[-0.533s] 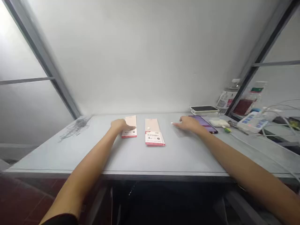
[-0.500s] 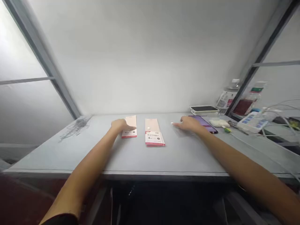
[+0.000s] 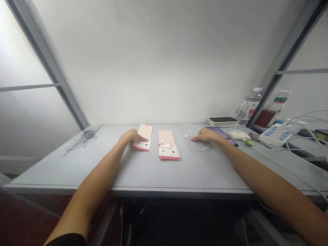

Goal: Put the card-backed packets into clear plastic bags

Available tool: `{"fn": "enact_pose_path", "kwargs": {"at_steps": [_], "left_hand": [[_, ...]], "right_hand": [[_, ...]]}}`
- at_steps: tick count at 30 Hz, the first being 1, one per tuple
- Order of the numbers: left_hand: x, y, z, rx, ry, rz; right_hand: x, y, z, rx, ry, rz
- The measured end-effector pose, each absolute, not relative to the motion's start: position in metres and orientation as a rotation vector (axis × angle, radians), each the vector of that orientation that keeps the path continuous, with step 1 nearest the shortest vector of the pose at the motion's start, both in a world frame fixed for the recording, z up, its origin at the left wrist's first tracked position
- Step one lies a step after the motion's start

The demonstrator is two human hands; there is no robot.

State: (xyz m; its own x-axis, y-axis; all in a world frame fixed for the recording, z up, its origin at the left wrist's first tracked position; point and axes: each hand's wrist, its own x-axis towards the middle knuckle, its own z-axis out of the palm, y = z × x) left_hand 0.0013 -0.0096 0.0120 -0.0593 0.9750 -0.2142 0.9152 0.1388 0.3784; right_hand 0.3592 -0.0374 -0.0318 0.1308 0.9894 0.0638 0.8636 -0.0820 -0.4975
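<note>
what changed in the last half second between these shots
The far end of the pale pink paper packet with a red edge, under the left hand, has swung right and looks lifted. The right hand has drawn slightly rightward, leaving a small white bead clear of it. The matching middle packet and purple-screened smartphone stayed put.

matt grey tabletop (image 3: 58,167), smooth paper packets (image 3: 166,143), glossy phone screen (image 3: 221,132), clear plastic bottle (image 3: 249,106)

Peach red-edged paper pack (image 3: 146,132): angled | second pack (image 3: 166,145): flat, straight
</note>
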Motion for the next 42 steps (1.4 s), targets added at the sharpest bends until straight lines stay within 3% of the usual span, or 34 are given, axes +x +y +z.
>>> {"fn": "enact_pose_path", "kwargs": {"at_steps": [4,10,15,26,33,42], "left_hand": [[0.003,-0.009,0.012,1.79,1.76,0.508],[0.04,-0.035,0.013,1.86,1.144,1.142],[0.075,-0.07,0.006,1.91,0.9,1.086],[0.082,-0.08,0.0,1.943,1.044,1.033],[0.078,-0.085,0.002,2.088,0.843,1.025],[0.082,-0.085,0.002,2.007,1.083,1.074]], "right_hand": [[0.343,-0.045,-0.024,-1.888,-1.803,0.532],[0.313,-0.063,-0.012,-1.596,-1.671,0.157],[0.295,-0.075,-0.01,-1.341,-1.695,-0.129],[0.281,-0.092,-0.009,-1.281,-1.805,-0.308],[0.279,-0.097,-0.004,-1.343,-1.783,-0.308],[0.277,-0.101,-0.003,-1.327,-1.779,-0.205]]}}
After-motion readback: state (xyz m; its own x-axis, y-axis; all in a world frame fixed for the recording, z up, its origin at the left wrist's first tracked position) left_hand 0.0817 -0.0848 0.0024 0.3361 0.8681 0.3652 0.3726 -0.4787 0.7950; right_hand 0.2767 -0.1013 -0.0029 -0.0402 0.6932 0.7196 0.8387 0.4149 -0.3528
